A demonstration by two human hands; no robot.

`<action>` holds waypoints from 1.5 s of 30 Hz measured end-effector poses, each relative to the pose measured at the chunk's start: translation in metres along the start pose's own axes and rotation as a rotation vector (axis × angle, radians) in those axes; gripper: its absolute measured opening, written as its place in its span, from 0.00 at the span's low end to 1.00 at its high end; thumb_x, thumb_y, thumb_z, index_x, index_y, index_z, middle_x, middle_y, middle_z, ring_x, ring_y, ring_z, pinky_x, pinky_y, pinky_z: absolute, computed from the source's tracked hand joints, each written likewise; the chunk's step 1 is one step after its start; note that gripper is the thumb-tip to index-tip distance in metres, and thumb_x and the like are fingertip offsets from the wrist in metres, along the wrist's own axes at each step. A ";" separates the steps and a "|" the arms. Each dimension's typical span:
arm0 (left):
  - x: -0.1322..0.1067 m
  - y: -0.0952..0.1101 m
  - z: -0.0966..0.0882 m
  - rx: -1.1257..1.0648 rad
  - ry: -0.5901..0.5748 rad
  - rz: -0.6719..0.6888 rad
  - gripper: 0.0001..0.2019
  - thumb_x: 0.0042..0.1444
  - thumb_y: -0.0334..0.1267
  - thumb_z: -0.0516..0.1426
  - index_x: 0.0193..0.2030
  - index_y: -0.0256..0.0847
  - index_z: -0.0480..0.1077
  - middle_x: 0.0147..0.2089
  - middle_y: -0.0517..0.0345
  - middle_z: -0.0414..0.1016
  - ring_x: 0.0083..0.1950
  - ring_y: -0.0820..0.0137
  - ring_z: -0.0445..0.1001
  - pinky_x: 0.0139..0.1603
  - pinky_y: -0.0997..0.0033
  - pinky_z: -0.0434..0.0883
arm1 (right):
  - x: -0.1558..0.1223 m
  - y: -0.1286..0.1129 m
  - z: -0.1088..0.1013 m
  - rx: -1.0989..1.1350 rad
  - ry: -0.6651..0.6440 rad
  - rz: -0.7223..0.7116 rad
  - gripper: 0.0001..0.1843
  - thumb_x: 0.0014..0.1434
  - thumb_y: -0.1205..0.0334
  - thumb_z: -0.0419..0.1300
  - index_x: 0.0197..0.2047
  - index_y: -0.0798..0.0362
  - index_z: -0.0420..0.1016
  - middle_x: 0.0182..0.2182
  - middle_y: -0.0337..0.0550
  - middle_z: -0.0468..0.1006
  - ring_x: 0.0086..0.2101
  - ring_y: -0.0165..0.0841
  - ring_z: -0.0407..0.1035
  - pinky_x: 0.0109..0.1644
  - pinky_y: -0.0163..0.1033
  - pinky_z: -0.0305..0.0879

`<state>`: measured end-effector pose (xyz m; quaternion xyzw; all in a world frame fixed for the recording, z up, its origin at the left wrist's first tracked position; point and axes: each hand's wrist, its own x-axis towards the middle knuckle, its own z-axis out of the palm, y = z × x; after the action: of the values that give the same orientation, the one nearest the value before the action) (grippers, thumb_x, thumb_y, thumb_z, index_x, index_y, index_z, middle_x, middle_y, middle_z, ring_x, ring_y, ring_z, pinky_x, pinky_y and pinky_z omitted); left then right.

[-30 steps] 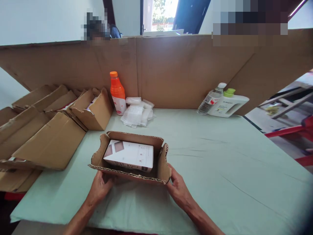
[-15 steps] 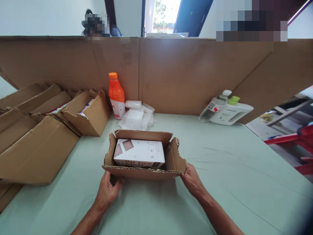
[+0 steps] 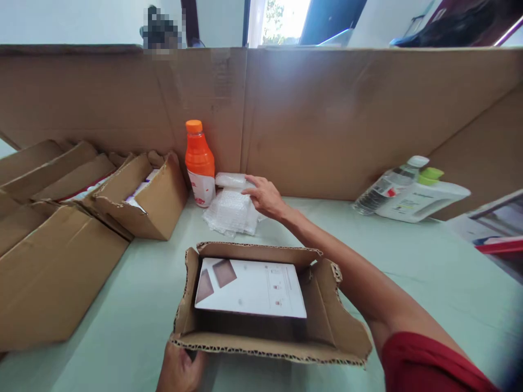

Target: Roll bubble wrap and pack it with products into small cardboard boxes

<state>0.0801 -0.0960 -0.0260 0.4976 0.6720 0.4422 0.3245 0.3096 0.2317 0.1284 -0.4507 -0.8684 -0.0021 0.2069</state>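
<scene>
An open cardboard box (image 3: pixel 327 321) sits on the green table cloth right in front of me, with a white product box (image 3: pixel 251 288) lying flat inside it. My left hand (image 3: pixel 180 370) grips the box's near left corner, fingers curled under the edge. My right hand (image 3: pixel 265 196) reaches past the box to a pile of bubble wrap pieces (image 3: pixel 231 209) at the back, fingers bent and touching the top piece. An orange bottle (image 3: pixel 199 163) stands just left of the pile.
A tall cardboard wall (image 3: pixel 327 120) closes off the back of the table. Several cardboard boxes (image 3: pixel 134 198) lie stacked at the left. A clear water bottle (image 3: pixel 386 185) and a white jug with a green cap (image 3: pixel 425 193) lie at the back right.
My right hand let go of the box's right corner and reached forward to the bubble wrap pile. The box is nearer to me. My left hand stays on its near left corner.
</scene>
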 end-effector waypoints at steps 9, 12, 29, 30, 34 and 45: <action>0.006 0.006 -0.002 -0.012 -0.001 0.112 0.19 0.55 0.51 0.59 0.48 0.41 0.79 0.41 0.45 0.82 0.50 0.50 0.79 0.50 0.55 0.77 | -0.019 0.009 -0.025 0.495 0.393 0.209 0.22 0.58 0.67 0.59 0.56 0.52 0.76 0.57 0.48 0.77 0.55 0.42 0.71 0.59 0.53 0.69; 0.012 0.016 -0.006 -0.007 0.049 0.160 0.16 0.53 0.51 0.60 0.38 0.41 0.78 0.34 0.48 0.80 0.39 0.55 0.78 0.44 0.57 0.76 | -0.102 0.017 -0.053 0.862 0.558 0.473 0.21 0.56 0.56 0.64 0.53 0.51 0.77 0.47 0.45 0.80 0.45 0.38 0.75 0.45 0.43 0.75; 0.008 0.046 -0.024 -0.211 -0.026 -0.071 0.28 0.42 0.48 0.67 0.50 0.41 0.68 0.46 0.47 0.79 0.50 0.55 0.79 0.52 0.58 0.74 | -0.337 -0.086 -0.058 0.821 -0.020 0.562 0.32 0.58 0.53 0.63 0.65 0.48 0.68 0.61 0.52 0.73 0.53 0.45 0.72 0.51 0.49 0.72; 0.007 0.049 -0.023 -0.213 -0.035 -0.095 0.29 0.41 0.48 0.67 0.50 0.41 0.68 0.46 0.47 0.79 0.50 0.55 0.78 0.52 0.58 0.74 | -0.331 -0.096 -0.052 0.845 -0.051 0.522 0.34 0.57 0.53 0.63 0.66 0.48 0.66 0.62 0.53 0.71 0.54 0.45 0.71 0.51 0.49 0.72; 0.012 0.059 -0.017 -0.168 -0.015 -0.114 0.29 0.41 0.51 0.67 0.48 0.40 0.68 0.45 0.49 0.78 0.50 0.56 0.77 0.53 0.58 0.72 | -0.306 -0.114 -0.037 0.878 -0.057 0.510 0.36 0.56 0.55 0.63 0.67 0.50 0.64 0.60 0.53 0.72 0.54 0.47 0.69 0.53 0.52 0.71; 0.020 0.062 -0.007 -0.181 -0.022 -0.041 0.32 0.49 0.51 0.65 0.59 0.41 0.67 0.54 0.47 0.75 0.57 0.57 0.74 0.61 0.56 0.69 | -0.308 -0.048 -0.044 0.186 0.180 0.317 0.29 0.59 0.69 0.55 0.63 0.47 0.71 0.66 0.51 0.68 0.63 0.47 0.62 0.65 0.59 0.61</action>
<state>0.0919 -0.0713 0.0339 0.4571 0.6358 0.4889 0.3845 0.4439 -0.0460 0.0660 -0.5586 -0.7611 0.0705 0.3221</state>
